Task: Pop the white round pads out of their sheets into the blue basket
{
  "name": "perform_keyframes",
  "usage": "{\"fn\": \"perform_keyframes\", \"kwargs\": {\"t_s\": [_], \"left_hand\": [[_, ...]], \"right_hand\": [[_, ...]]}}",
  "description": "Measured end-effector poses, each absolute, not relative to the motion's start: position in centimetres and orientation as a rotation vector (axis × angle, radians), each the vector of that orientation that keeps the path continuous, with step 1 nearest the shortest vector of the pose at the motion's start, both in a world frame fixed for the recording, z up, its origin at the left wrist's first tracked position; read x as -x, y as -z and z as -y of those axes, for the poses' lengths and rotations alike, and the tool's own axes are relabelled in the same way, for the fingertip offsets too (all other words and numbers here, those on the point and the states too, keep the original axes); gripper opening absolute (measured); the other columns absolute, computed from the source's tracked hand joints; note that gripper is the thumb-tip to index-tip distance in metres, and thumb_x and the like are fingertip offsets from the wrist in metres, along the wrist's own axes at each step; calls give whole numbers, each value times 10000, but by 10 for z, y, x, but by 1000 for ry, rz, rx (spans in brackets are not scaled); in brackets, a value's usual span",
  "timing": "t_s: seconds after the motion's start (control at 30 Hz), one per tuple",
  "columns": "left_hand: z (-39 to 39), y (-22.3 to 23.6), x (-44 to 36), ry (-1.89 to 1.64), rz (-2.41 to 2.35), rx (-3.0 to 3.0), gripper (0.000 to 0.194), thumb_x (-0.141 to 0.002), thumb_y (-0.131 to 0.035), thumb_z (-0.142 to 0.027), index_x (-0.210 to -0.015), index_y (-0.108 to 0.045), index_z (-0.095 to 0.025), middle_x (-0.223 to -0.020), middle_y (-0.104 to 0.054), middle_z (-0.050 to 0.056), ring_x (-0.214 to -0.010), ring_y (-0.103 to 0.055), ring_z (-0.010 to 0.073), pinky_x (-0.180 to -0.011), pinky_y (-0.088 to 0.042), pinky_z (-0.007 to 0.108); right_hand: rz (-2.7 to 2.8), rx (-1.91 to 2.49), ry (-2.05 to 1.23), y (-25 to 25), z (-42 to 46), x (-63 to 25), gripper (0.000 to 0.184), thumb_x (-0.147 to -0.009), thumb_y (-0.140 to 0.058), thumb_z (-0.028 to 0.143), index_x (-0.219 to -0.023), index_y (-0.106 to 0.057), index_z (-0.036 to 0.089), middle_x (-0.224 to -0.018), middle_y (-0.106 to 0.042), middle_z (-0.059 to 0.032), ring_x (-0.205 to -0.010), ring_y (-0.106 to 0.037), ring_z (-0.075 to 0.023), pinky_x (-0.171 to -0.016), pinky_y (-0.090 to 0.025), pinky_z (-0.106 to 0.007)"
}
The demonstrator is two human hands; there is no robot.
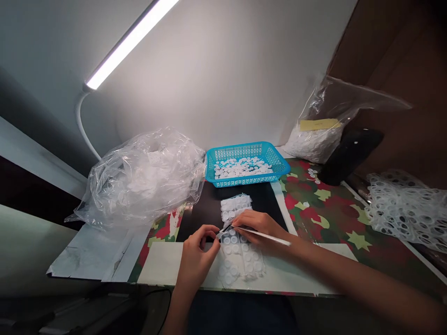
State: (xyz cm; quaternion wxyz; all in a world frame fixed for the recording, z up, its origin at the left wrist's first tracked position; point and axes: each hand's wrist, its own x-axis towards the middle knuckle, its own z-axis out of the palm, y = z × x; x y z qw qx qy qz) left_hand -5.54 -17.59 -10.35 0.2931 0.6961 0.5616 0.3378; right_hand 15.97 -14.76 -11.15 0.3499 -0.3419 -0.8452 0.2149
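My left hand (197,253) is closed in a pinch on the corner of a clear plastic sheet of small white round discs (240,260) lying on the table's front edge. My right hand (256,225) is closed around a thin white stick-like tool (261,236), its tip pointing at the sheet's top left corner near my left fingertips. A second piece of disc sheet (235,206) lies just beyond my hands on a black mat (209,209).
A blue basket (275,160) with several loose white discs stands behind the mat. A crumpled clear bag (143,179) lies left, another bag of white parts (316,139) back right. Emptied perforated sheets (407,207) pile at right. A lamp (129,44) hangs above.
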Motion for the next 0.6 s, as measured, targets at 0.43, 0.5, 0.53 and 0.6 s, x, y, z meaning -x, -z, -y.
{"fn": "perform_keyframes", "kwargs": {"t_s": [0.43, 0.5, 0.53, 0.6], "left_hand": [[187, 105, 57, -854, -1570, -1823, 130, -783, -578, -295, -764, -671, -206, -677, -629, -8, -603, -513, 140, -561, -392, 231], [189, 106, 57, -865, -1574, -1810, 131, -781, -583, -302, -744, -661, -203, -649, -607, -14, -589, -501, 134, -554, -388, 226], [190, 106, 57, -873, -1578, -1801, 131, -779, -587, -303, -736, -655, -200, -636, -596, -17, -580, -495, 131, -549, -385, 225], [190, 107, 54, -902, -1581, -1778, 126, -777, -593, -305, -737, -645, -197, -630, -588, -20, -571, -488, 127, -543, -385, 222]], "right_hand": [[2217, 879, -509, 116, 146, -160, 143, -907, -487, 239, -933, -619, 189, -914, -682, -65, -886, -621, -178, -774, -492, -285], [2216, 877, -512, 114, 147, -159, 149, -911, -481, 246, -931, -617, 187, -907, -680, -68, -875, -621, -176, -767, -492, -284], [2215, 868, -513, 113, 147, -159, 151, -913, -479, 249, -926, -616, 187, -900, -680, -70, -870, -620, -176, -765, -491, -285], [2219, 824, -522, 109, 148, -158, 151, -914, -478, 250, -911, -615, 185, -882, -680, -74, -861, -618, -179, -768, -487, -292]]}}
